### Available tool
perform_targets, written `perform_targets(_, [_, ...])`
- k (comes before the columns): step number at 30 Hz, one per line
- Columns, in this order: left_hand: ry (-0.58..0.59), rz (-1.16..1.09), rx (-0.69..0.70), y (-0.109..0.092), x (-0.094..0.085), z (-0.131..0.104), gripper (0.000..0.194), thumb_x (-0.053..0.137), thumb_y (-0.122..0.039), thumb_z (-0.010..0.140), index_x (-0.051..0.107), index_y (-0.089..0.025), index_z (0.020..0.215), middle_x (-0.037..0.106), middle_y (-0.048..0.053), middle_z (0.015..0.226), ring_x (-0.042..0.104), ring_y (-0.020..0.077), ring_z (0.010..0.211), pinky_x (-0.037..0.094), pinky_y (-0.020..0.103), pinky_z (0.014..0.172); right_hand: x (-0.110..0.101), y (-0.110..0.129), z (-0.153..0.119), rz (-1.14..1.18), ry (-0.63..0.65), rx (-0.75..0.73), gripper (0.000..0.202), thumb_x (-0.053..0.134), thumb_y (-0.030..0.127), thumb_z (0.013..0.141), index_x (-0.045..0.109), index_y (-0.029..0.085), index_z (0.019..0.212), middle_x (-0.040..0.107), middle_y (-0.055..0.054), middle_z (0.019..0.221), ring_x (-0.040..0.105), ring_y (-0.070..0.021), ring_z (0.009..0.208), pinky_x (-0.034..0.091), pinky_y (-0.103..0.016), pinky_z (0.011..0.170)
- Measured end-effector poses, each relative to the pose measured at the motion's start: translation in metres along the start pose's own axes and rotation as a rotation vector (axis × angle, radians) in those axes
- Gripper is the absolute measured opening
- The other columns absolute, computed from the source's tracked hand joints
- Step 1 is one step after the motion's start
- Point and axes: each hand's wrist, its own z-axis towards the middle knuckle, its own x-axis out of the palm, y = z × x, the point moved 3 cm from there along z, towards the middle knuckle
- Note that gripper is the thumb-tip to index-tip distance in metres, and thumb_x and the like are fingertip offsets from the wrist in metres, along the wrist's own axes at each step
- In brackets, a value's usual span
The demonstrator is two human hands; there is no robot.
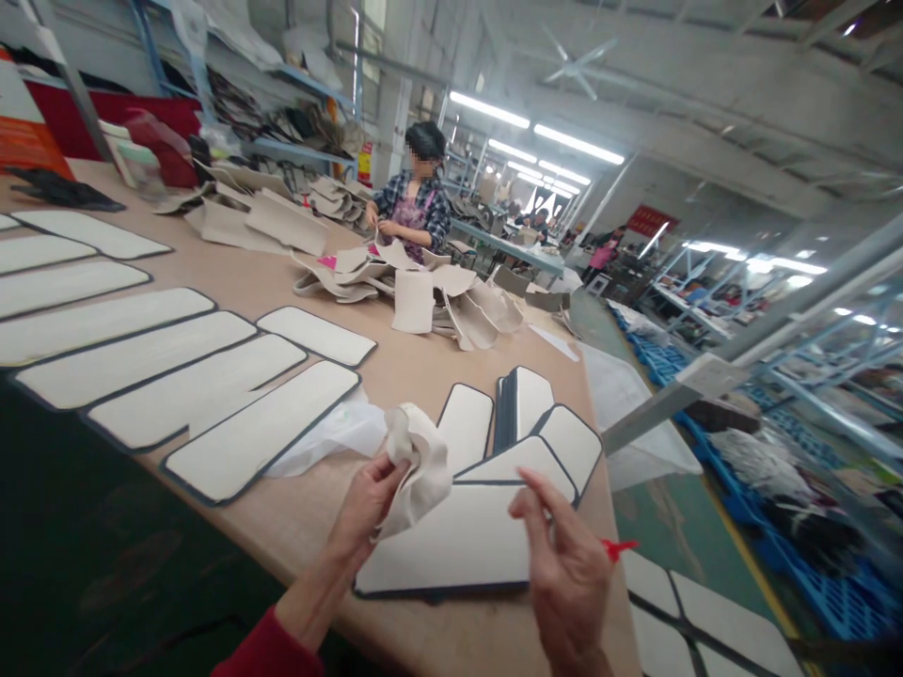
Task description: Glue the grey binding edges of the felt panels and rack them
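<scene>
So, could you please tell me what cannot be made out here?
In the head view:
Crumpled cream piece: folds and the left hand hide its outline.
Red item: partly behind the right hand.
Far-left dark-edged panels: cut off by the picture's edge.
Distant person in pink: too small and blurred.

Cream material [423, 470]; navy-edged white panels [268, 428]; tan tabletop [405, 381]; red sleeve [272, 649]; dark plaid shirt [438, 221]

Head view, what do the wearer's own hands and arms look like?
Both the left hand and the right hand are ungloved, with no cables or markings that I can make out. A plain red sleeve covers the left arm, stopping short of the wrist. No right sleeve shows in the picture.
</scene>
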Motion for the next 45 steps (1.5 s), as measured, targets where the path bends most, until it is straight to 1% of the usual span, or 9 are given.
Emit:
perform_targets(3, [0.012, -0.122, -0.077, 0.002, -0.003, 0.0, 0.041, 0.083, -0.024, 0.051, 0.072, -0.011, 0.088, 0.071, 0.006, 0.071, 0.065, 0.0215, 0.069, 0.045, 0.022, 0.054, -0.006, -0.004, -0.008, 0.037, -0.031, 0.062, 0.036, 0.053, 0.025, 0.085, 0.05, 0.023, 0.121, 0.065, -0.002, 0.093, 0.06, -0.0152, 0.085, 0.048, -0.027, 0.075])
perform_targets(8, [0.057, -0.292, -0.157, 0.021, 0.006, -0.005, 0.026, 0.079, -0.025, 0.057, 0.071, -0.01, 0.077, 0.071, 0.006, 0.071, 0.065, 0.0222, 0.07, 0.05, 0.027, 0.063, 0.04, -0.001, -0.042, 0.017, 0.104, -0.247, 0.045, 0.064, 0.024, 0.076, 0.05, 0.016, 0.119, 0.061, -0.011, 0.108, 0.054, -0.0233, 0.104, 0.047, -0.037, 0.087])
perform_targets(12, [0.043, -0.327, -0.135, 0.028, 0.006, -0.006, 0.026, 0.079, -0.023, 0.06, 0.071, -0.012, 0.082, 0.072, 0.006, 0.079, 0.064, 0.0171, 0.068, 0.048, 0.024, 0.061, 0.058, -0.001, -0.045, 0.038, 0.103, -0.35, 0.023, 0.055, 0.011, 0.08, 0.061, 0.02, 0.101, 0.065, -0.006, 0.093, 0.057, -0.0188, 0.089, 0.047, -0.032, 0.08])
perform_targets(16, [0.144, -0.298, -0.138, 0.017, -0.001, -0.006, 0.02, 0.074, -0.027, 0.071, 0.072, -0.01, 0.082, 0.072, 0.009, 0.082, 0.064, 0.0164, 0.076, 0.048, 0.024, 0.069, 0.049, -0.033, -0.022, 0.323, 0.052, 0.128, 0.01, 0.057, 0.023, 0.081, 0.066, 0.02, 0.083, 0.065, -0.002, 0.078, 0.058, -0.0157, 0.075, 0.048, -0.026, 0.069])
perform_targets(20, [0.354, -0.516, -0.294, 0.003, -0.005, -0.013, 0.05, 0.057, -0.052, 0.08, 0.07, -0.01, 0.102, 0.064, 0.014, 0.116, 0.058, 0.0305, 0.107, 0.042, 0.035, 0.091, 0.04, -0.083, -0.002, 0.554, -0.223, 0.624, 0.034, 0.067, 0.045, 0.067, 0.065, 0.016, 0.084, 0.067, -0.004, 0.078, 0.06, -0.0196, 0.08, 0.05, -0.031, 0.072])
perform_targets(28, [0.449, -0.66, -0.255, -0.008, -0.008, -0.023, 0.075, 0.035, -0.062, 0.085, 0.009, -0.028, 0.147, 0.046, 0.021, 0.136, 0.045, 0.0327, 0.124, 0.024, 0.047, 0.105, 0.05, -0.101, 0.026, 0.651, -0.418, 0.604, 0.042, 0.072, 0.04, 0.059, 0.056, 0.019, 0.092, 0.063, -0.003, 0.095, 0.059, -0.0183, 0.089, 0.046, -0.037, 0.087])
perform_targets(33, [0.398, -0.81, -0.255, -0.011, -0.014, -0.019, 0.077, 0.036, -0.064, 0.084, 0.018, -0.022, 0.146, 0.031, 0.015, 0.148, 0.032, 0.0349, 0.132, 0.025, 0.05, 0.106, 0.076, -0.106, 0.047, 0.623, -0.485, 0.581, 0.04, 0.068, 0.039, 0.06, 0.051, 0.019, 0.09, 0.061, -0.004, 0.094, 0.059, -0.0192, 0.089, 0.045, -0.039, 0.088])
perform_targets(40, [0.246, -0.847, -0.166, -0.018, -0.021, -0.014, 0.067, 0.038, -0.054, 0.088, 0.022, -0.018, 0.143, 0.03, 0.013, 0.148, 0.033, 0.0291, 0.133, 0.032, 0.048, 0.105, 0.157, -0.093, 0.084, 0.591, -0.063, 0.489, 0.07, 0.072, 0.044, 0.051, 0.051, 0.014, 0.11, 0.06, -0.012, 0.104, 0.059, -0.0228, 0.091, 0.049, -0.039, 0.078])
perform_targets(45, [0.098, -0.822, -0.087, -0.016, -0.029, -0.002, 0.058, 0.044, -0.039, 0.09, 0.028, -0.011, 0.139, 0.04, 0.019, 0.141, 0.042, 0.0279, 0.127, 0.036, 0.044, 0.103, 0.187, -0.076, 0.087, 0.573, 0.215, 0.468, 0.044, 0.07, 0.043, 0.055, 0.061, 0.013, 0.085, 0.061, -0.004, 0.074, 0.056, -0.0161, 0.061, 0.05, -0.035, 0.063])
